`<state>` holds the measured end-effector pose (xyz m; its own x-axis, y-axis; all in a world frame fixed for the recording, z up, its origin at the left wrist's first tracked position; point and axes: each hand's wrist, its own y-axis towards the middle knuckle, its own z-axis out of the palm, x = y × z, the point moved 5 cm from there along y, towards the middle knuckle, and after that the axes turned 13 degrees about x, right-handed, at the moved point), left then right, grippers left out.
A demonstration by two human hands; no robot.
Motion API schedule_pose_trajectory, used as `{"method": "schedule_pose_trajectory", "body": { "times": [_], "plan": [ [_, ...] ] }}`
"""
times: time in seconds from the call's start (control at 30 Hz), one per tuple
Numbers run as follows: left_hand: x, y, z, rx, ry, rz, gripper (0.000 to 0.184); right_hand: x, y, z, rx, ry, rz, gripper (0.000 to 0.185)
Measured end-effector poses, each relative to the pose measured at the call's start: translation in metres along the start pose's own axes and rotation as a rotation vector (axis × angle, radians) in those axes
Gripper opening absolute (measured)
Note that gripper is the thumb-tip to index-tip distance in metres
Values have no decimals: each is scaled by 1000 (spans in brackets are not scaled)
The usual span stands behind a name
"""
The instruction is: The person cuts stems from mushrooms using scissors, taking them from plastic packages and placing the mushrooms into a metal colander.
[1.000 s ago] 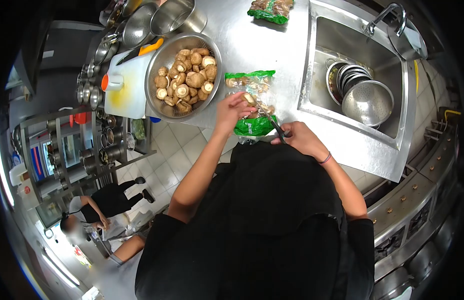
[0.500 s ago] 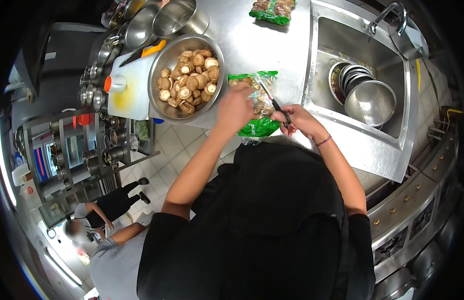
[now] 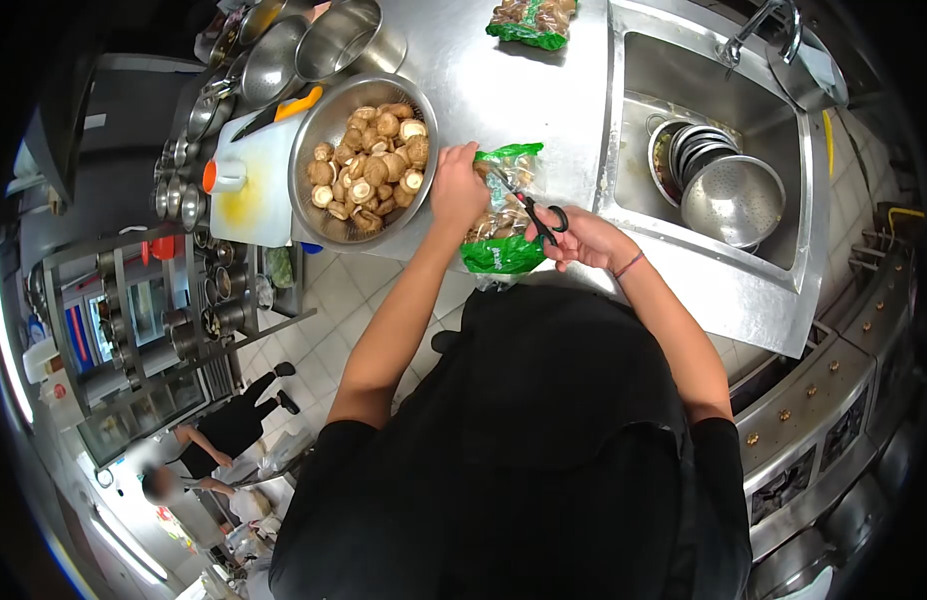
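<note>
My right hand (image 3: 581, 240) holds black-handled scissors (image 3: 546, 222) by the loops, with the blades reaching over a mushroom bag with green ends (image 3: 503, 256). Fingers closed, my left hand (image 3: 459, 188) is at the left edge of that bag; whatever it grips is hidden. Just left of this hand stands a perforated metal bowl (image 3: 306, 205) full of brown mushrooms (image 3: 372, 165). Through the torn-looking clear plastic between the bag's green ends, mushrooms show.
Another mushroom bag (image 3: 533, 20) lies farther back. On the right, a sink (image 3: 616, 150) holds stacked colanders (image 3: 734, 202). A cutting board (image 3: 259, 190) with a knife and an orange-rimmed cup is at left, near metal pots (image 3: 339, 40). A person (image 3: 224, 435) stands at lower left.
My left hand has moved from over the bag to its left edge, near the bowl; the mushroom it held a second ago is no longer visible in it. The scissors have shifted slightly left.
</note>
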<state>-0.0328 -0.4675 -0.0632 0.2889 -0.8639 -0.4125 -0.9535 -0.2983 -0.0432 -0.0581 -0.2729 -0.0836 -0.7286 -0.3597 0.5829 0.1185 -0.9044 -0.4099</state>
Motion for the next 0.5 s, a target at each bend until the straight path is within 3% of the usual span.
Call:
{"method": "schedule_pose_trajectory", "body": {
  "times": [0.23, 0.3, 0.43, 0.5],
  "plan": [
    [0, 0, -8, -2, -176, -31, 36, 6, 14, -17, 47, -167, 83, 55],
    [3, 0, -7, 36, -190, -137, 34, 4, 14, -24, 39, -179, 77, 54],
    [5, 1, -5, 69, -255, -135, 34, 3, 0, -23, -19, -252, 87, 46],
    [4, 0, -5, -45, -324, 5, 35, -2, -12, -17, -121, -406, 61, 42]
  ]
}}
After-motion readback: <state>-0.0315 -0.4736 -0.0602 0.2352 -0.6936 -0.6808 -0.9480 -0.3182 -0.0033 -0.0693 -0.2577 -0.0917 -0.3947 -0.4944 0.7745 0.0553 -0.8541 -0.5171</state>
